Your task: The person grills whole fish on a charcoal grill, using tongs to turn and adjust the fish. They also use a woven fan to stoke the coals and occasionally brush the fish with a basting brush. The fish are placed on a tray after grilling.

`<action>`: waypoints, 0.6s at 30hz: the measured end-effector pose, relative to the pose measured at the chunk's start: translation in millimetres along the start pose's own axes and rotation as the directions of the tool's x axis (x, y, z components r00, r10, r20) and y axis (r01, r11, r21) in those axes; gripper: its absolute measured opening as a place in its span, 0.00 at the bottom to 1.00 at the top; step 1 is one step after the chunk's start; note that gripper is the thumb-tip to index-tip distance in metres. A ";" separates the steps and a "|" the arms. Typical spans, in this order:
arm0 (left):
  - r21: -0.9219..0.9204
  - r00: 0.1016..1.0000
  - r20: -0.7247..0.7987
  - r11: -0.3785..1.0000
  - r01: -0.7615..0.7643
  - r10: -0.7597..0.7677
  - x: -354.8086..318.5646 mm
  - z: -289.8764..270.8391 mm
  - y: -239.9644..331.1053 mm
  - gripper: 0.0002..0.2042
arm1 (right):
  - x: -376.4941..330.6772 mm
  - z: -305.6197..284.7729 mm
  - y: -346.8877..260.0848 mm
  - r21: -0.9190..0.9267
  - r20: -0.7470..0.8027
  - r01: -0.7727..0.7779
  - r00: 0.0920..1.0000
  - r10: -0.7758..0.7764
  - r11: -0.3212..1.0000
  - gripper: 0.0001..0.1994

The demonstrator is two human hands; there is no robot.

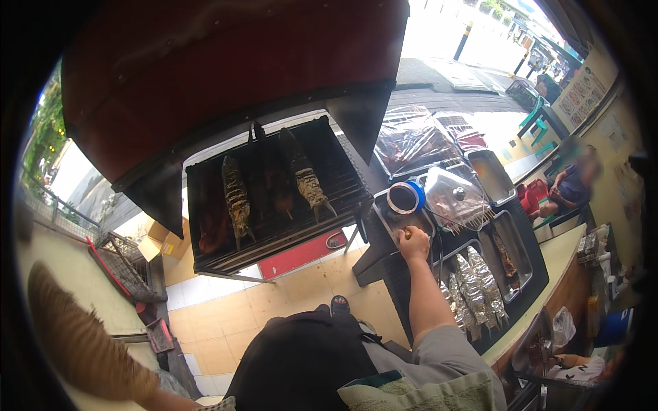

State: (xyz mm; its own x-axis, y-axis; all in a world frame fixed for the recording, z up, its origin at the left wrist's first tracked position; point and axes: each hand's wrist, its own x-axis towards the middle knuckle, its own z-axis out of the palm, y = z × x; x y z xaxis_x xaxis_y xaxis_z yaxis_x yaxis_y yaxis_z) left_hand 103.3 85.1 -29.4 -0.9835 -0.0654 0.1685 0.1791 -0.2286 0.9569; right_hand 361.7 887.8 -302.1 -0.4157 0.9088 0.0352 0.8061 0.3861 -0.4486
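Observation:
My right hand [415, 244] is closed on a small yellow-ended thing [408, 234], perhaps a handle; most of it is hidden by the fingers. It is over a metal tray [385, 211], just below a blue-rimmed container [406, 197] with a dark inside. At the far left, my left forearm and hand [89, 335] show as a wide brown smear, so its fingers cannot be made out. Beyond my body stands a black grill [274, 236], where two partly foil-wrapped fish [236, 198] lie among darker pieces of food. Several foil-wrapped fish [473, 288] fill a tray at right.
A dark red hood [240, 75] overhangs the grill. Behind the blue-rimmed container are a lidded metal pan [456, 188] with skewers and a plastic-covered tray [411, 144]. A narrow tray [521, 250] holds browned food. At right a person [579, 178] sits by red chairs; a counter [548, 288] runs alongside.

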 end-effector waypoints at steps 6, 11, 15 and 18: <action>0.374 0.953 -0.303 0.919 0.125 -0.006 -24.7 78.5 0.2 0.19 | 71.3 -46.9 23.4 0.712 -0.228 -0.046 0.929 0.293 0.701 0.18; -0.461 0.984 -0.064 0.869 -0.179 0.169 -49.2 108.1 12.8 0.22 | 129.7 -50.8 -14.7 0.338 -0.179 -0.047 0.977 0.113 0.940 0.21; 0.285 0.940 -0.339 0.957 0.062 0.040 -25.4 91.2 -12.5 0.21 | 135.2 -41.3 -37.0 0.045 -0.055 0.065 0.996 -0.063 0.997 0.21; 0.330 0.957 -0.290 0.938 0.103 -0.004 -34.3 86.0 -13.4 0.19 | 127.6 -45.3 -31.3 0.380 -0.113 -0.091 0.983 0.144 0.920 0.22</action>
State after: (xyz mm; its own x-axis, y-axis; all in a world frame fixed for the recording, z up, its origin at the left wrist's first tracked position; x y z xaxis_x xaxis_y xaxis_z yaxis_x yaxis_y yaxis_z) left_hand 132.6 173.8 -27.7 -0.9350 -0.3433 0.0893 0.0585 0.0990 0.9934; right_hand 302.5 998.8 -243.1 -0.2454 0.9668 0.0707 0.6194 0.2125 -0.7558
